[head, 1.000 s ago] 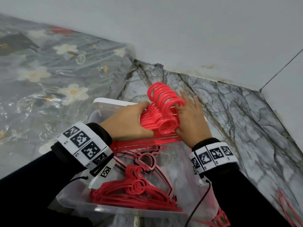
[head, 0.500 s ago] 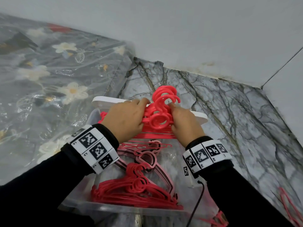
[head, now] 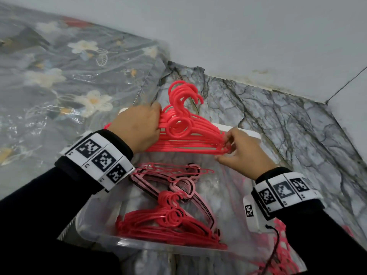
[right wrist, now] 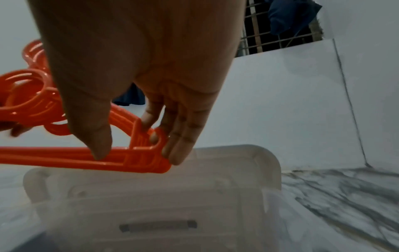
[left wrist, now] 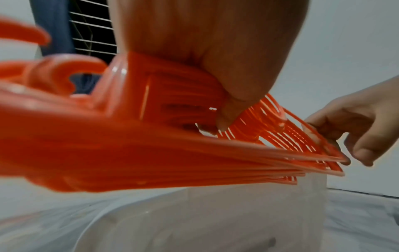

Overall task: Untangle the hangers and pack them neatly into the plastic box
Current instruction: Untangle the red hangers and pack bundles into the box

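Observation:
A stacked bundle of red hangers [head: 188,133] hangs over the far half of the clear plastic box [head: 103,235], hooks pointing away from me. My left hand [head: 139,126] grips the bundle's left shoulder, thumb across the bars [left wrist: 228,109]. My right hand [head: 238,151] pinches the bundle's right end [right wrist: 146,158] between thumb and fingers. Inside the box lie a second red hanger stack [head: 168,225] near the front and a pink-and-black stack [head: 178,181] behind it. The bundle's left end is hidden behind my left hand.
The box's white lid [head: 246,132] stands at its far side. A floral bag in clear plastic [head: 69,86] lies to the left. More red hangers [head: 284,253] rest on the marble floor at my right. A white wall [head: 238,36] runs behind.
Both hands have moved apart from the hooks to the bundle's two ends. The bundle has risen a little and now lies level across the box.

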Available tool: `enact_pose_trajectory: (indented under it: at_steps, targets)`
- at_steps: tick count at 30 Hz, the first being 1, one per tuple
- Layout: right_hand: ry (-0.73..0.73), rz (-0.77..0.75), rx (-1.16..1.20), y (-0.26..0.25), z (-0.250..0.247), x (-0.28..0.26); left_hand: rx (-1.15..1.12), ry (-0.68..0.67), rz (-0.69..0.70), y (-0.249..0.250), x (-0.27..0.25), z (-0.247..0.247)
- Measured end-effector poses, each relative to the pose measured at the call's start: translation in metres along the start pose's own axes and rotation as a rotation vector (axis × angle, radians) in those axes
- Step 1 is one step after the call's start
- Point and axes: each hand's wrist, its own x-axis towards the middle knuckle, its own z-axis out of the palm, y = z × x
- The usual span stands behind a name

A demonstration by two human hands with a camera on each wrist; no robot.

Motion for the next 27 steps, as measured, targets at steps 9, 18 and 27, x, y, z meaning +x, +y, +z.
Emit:
enact_pose_trajectory:
  at_steps: [9, 18, 27]
  targets:
    - [-0.711, 0.185, -0.604, 0.006, 0.029, -0.009, 0.006, 0.01, -0.017, 0.002, -0.002, -0.007]
    - [-0.915, -0.3, -0.687, 0.051, 0.172, -0.028, -0.161, 0.026, -0.043, 0.021, 0.003, -0.004]
    - [-0.948, -0.434, -0.753, 0.087, 0.243, -0.034, -0.258, 0.039, -0.023, 0.019, 0.007, 0.002]
